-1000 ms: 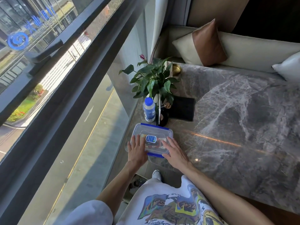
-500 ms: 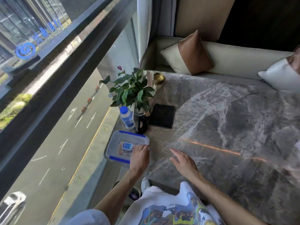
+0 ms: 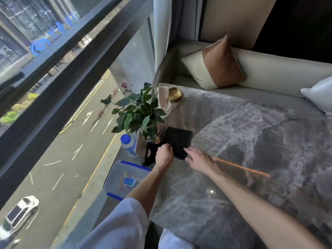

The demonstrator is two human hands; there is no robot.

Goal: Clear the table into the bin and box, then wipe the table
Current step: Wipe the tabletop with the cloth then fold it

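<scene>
A folded black cloth lies on the grey marble table, next to the plant. My left hand has its fingers curled over the cloth's near left corner. My right hand is open and flat, with its fingertips at the cloth's near edge. A clear plastic box with a blue-clipped lid sits shut at the table's left edge by the window, partly hidden under my left forearm.
A blue-capped water bottle, a potted green plant and a small dark stand crowd the left edge. A tall glass and a gold dish stand at the far corner. A cushioned bench lies behind.
Both hands have left the lidded box and moved forward to the black cloth. The left hand has closed on its corner. The box now sits further left by the window.
</scene>
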